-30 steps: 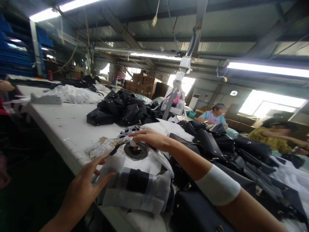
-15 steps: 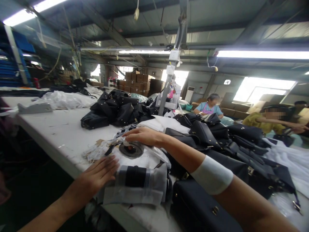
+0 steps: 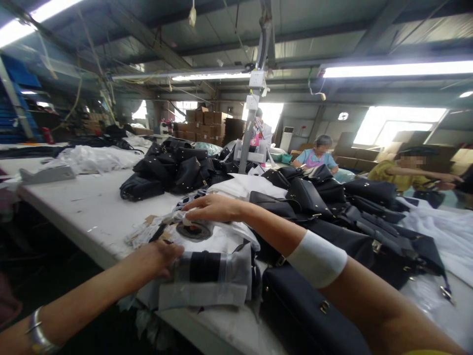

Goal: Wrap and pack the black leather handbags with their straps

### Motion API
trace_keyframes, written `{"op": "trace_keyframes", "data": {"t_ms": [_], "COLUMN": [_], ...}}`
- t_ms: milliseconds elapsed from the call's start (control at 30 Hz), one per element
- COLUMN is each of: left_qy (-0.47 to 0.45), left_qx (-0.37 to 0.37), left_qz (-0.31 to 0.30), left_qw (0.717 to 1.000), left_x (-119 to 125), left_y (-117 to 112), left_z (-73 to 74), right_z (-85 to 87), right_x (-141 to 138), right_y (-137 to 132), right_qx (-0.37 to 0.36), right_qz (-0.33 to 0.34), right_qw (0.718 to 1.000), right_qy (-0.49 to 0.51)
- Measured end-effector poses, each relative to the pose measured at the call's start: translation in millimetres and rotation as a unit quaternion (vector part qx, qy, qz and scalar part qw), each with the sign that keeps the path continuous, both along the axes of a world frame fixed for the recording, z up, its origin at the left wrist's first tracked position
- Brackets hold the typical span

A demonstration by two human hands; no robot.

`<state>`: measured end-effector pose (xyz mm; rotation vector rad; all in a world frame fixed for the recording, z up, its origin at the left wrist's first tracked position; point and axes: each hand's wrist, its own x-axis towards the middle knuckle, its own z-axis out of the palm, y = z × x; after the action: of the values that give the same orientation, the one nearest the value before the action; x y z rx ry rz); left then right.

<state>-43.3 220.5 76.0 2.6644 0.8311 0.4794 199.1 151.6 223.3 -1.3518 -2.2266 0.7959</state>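
A dark bag wrapped in a clear plastic bag [image 3: 210,277] lies at the near edge of the white table [image 3: 92,202]. My left hand [image 3: 158,256] grips its left end with curled fingers. My right hand [image 3: 210,207], a white band on its forearm, reaches over the pack and pinches loose white plastic next to a grey roll of tape [image 3: 194,230]. A black handbag [image 3: 303,315] lies just right of the pack, under my right forearm.
A heap of black bags [image 3: 173,170] lies mid-table and more black bags [image 3: 351,212] spread to the right. White plastic sheets [image 3: 92,158] lie far left, paper tags [image 3: 142,234] near the edge. Two people [image 3: 320,155] work at the far side, beside a metal post [image 3: 249,133].
My left hand came in from the open air and closed on the left end of the wrapped bag. My right hand stayed by the tape roll. The view shifted slightly.
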Motion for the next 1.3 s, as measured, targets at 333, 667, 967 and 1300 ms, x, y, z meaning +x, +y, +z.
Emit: {"op": "trace_keyframes", "data": {"t_ms": [333, 667, 967, 1300], "left_qy": [0.162, 0.141, 0.018, -0.264], "left_qx": [0.118, 0.247, 0.262, 0.001], "left_qz": [-0.027, -0.094, -0.141, 0.307], "left_qw": [0.979, 0.954, 0.954, 0.914], "left_x": [11, 14, -21, -80], "left_y": [-10, -9, -37, -34], "left_z": [2.9, -3.3, 15.3, -51.7], "right_z": [-0.8, 2.2, -16.4, -30.1], "right_x": [15, 20, 31, 37], "right_y": [1, 5, 1, -5], "right_qx": [0.024, 0.043, 0.003, -0.020], "right_qz": [0.008, -0.011, 0.000, 0.018], "right_qw": [0.999, 0.990, 0.966, 0.961], "right_qy": [-0.039, -0.137, -0.260, -0.276]}}
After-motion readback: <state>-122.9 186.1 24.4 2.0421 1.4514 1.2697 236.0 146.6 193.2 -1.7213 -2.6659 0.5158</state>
